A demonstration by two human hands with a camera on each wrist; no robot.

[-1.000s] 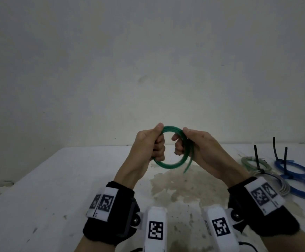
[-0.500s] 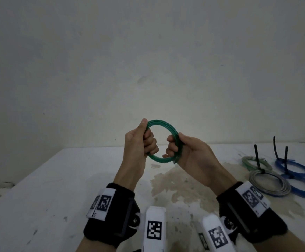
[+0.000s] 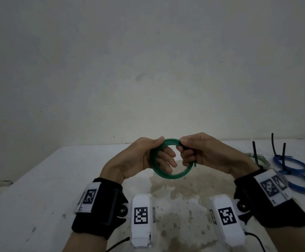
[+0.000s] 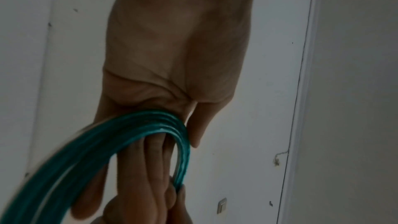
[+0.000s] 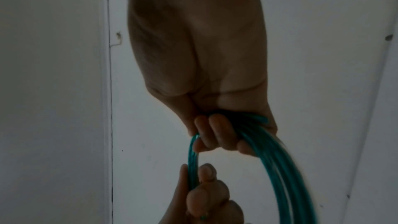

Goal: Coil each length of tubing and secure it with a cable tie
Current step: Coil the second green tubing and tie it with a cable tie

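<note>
Both hands hold the green tubing coil up in the air above the middle of the white counter, clear of its surface. The left hand has its fingers passed through the ring, with the thumb pressed on the outside of the top left arc, so it grips the strands there. The right hand curls its fingers round the right side of the coil and pinches the top with its thumb, just beside the left thumb. A short free end of the tubing sticks out below the right fingers. In the left wrist view the green strands bend round the fingers, and in the right wrist view the bundle runs under the curled fingers. The counter's left edge slants away toward the far corner, with bare surface on that side and in front of the hands. A brownish stain spreads over the counter below the coil. To the right, near the counter's far edge, lie two blue coils and a pale coil partly hidden behind the right wrist, each with a black cable tie tail standing up. They lie well apart from the held coil. A plain pale wall rises behind the counter.
</note>
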